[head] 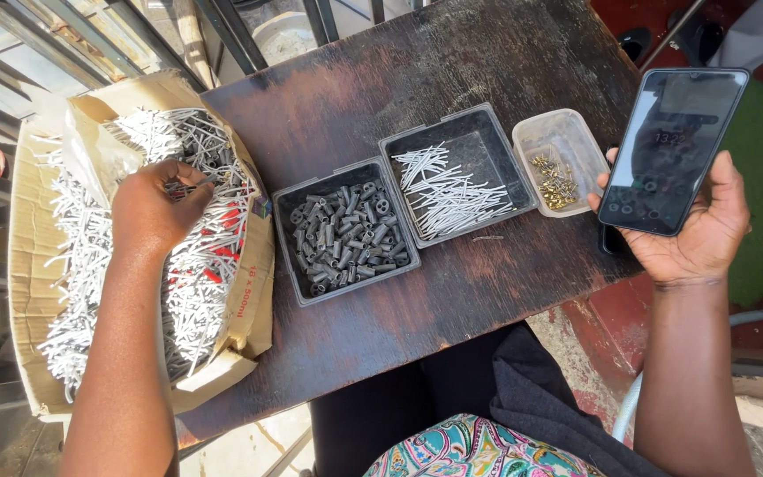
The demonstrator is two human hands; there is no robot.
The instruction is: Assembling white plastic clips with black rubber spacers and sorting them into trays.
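The left hand [159,205] digs into the brown cardboard box [240,322] of thin white sticks [192,291], fingers curled, pinching some. Far right of the box, the right hand [695,231] grips a black phone [671,150].

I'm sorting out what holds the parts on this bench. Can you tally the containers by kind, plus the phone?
Cardboard box of white sticks, left hand in it: 1
Dark plastic trays, one with grey sleeves, one with white sticks: 2
Clear plastic tub with small brass pieces: 1
Phone, in the right hand: 1
Total: 5
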